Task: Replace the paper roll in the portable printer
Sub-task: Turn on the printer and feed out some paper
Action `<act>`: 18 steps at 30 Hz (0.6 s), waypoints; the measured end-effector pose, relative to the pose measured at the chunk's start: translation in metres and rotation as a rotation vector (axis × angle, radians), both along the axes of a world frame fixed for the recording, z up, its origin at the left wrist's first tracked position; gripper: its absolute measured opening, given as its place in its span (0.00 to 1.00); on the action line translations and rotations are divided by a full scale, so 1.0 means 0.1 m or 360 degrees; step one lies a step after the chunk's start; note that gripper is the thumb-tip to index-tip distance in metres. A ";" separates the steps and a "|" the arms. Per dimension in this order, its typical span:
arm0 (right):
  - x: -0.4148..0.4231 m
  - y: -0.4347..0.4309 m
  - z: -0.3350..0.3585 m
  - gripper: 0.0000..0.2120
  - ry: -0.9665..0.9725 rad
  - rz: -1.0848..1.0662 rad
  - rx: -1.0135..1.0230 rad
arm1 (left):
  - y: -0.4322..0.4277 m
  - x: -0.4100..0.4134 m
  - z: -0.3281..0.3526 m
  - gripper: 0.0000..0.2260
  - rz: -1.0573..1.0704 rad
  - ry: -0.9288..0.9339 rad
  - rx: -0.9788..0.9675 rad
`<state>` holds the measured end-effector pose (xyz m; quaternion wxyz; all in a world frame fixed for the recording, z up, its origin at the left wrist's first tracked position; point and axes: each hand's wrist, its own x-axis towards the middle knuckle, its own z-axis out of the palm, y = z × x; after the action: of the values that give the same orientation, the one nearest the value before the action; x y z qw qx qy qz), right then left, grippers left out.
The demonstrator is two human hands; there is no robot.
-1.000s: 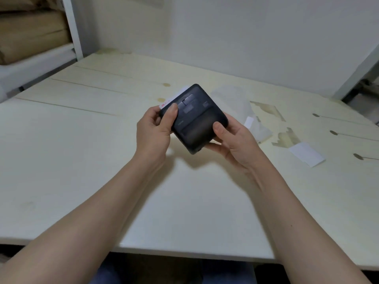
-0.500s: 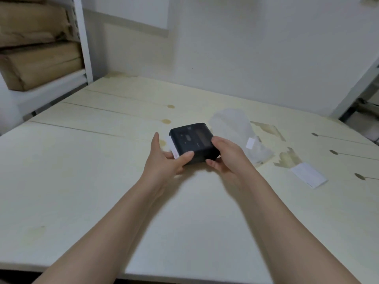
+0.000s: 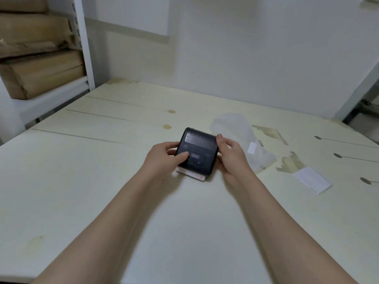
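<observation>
With my left hand (image 3: 164, 155) and right hand (image 3: 230, 155) clasped around the small black plastic printer (image 3: 198, 153) on the pale wooden table (image 3: 102, 181), I should release gently, keeping its white paper strip (image 3: 190, 174) uncreased.

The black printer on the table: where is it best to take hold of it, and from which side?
Probably by the printer's two short side walls, from left and right, as the left hand and right hand do now. That avoids the paper strip at its near edge.
</observation>
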<state>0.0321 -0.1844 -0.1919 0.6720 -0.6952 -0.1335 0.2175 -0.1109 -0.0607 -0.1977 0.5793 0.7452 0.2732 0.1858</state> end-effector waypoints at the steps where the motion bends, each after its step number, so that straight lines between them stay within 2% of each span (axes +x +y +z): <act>1: 0.02 0.01 -0.01 0.40 -0.0013 -0.0012 0.0032 | 0.01 0.00 -0.01 0.18 -0.0024 -0.0010 -0.0068; 3: 0.02 -0.01 0.00 0.37 -0.0055 0.0041 0.0046 | 0.02 0.01 -0.05 0.22 -0.0067 -0.0019 -0.0075; 6: -0.04 -0.06 0.01 0.18 -0.0056 0.0251 0.0075 | 0.00 0.04 -0.10 0.22 -0.0092 -0.0063 -0.0054; 7: -0.02 -0.08 -0.02 0.15 -0.0038 0.0343 0.0102 | 0.00 0.05 -0.10 0.22 -0.0077 -0.0090 -0.0066; 10: -0.02 -0.12 -0.11 0.17 0.0011 0.0462 0.0217 | -0.01 0.08 -0.11 0.22 -0.0047 -0.0165 -0.0086; 18: 0.00 -0.09 -0.17 0.18 0.0028 0.0290 0.0431 | -0.03 0.14 -0.08 0.28 -0.0100 -0.0233 -0.0164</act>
<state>0.0323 -0.1938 -0.2089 0.7382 -0.5813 -0.2182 0.2636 -0.0965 -0.0637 -0.2055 0.6409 0.7070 0.2157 0.2072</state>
